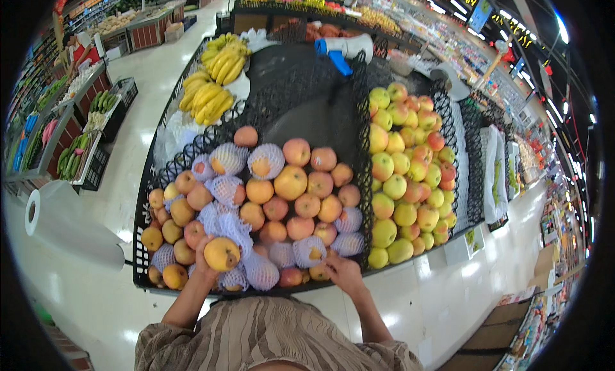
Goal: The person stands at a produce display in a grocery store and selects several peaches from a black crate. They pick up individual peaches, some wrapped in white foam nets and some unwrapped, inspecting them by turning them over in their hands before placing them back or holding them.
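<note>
A yellow-orange fruit with a brown patch (222,254) rests in my left hand (206,265), above the near left part of the fruit display. My right hand (343,272) is at the display's near edge, its fingers close to a fruit in a white foam net (310,251); whether they grip anything cannot be told. Loose lavender-white foam nets (233,229) lie just beyond the fruit in my left hand. Round red and orange fruits (290,182), some in foam nets, are heaped around both hands.
Black mesh (364,169) divides this heap from yellow-green and red apples (406,215) on the right. Bananas (211,97) lie at the far left, a blue-and-white megaphone (346,49) at the back. A plastic bag roll (72,222) stands left. A person in red (84,54) is far off.
</note>
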`<state>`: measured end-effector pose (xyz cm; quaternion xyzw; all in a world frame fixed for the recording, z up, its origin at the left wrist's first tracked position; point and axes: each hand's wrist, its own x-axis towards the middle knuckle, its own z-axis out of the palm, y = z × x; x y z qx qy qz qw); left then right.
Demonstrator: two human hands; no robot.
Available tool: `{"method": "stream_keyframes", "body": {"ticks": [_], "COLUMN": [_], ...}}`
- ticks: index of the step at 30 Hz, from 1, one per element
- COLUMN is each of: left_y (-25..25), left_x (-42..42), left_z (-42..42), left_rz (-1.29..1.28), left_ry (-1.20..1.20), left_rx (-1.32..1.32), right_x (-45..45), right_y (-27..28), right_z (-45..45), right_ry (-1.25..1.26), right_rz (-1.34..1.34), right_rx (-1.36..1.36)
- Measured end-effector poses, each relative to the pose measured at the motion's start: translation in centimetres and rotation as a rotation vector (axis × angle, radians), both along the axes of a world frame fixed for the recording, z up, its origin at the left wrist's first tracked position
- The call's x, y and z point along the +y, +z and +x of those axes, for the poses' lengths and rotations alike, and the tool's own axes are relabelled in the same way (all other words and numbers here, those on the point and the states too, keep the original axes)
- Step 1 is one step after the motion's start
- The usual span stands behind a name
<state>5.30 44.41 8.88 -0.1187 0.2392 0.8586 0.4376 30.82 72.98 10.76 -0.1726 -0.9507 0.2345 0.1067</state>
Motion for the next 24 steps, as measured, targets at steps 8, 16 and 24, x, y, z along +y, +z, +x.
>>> {"method": "stream_keyframes", "body": {"ticks": [8, 16, 24], "left_y": [1.8, 1.9, 1.8], "left_x": [-1.2, -0.6, -0.6], "left_z": [1.3, 0.7, 0.8], "left_rz": [-0.051, -0.028, -0.051], "left_ry": [0.068, 0.023, 0.022], "left_rx": [-0.001, -0.019, -0.028], "right_x": [0.2, -0.8, -1.5], "right_y": [-2.1, -0.8, -0.9], "right_z": [1.1, 0.2, -1.8], "right_ry": [-0.103, -0.195, -0.199], "right_rz": [0.063, 0.066, -0.225], "right_rx": [-0.074, -0.261, -0.36]}}
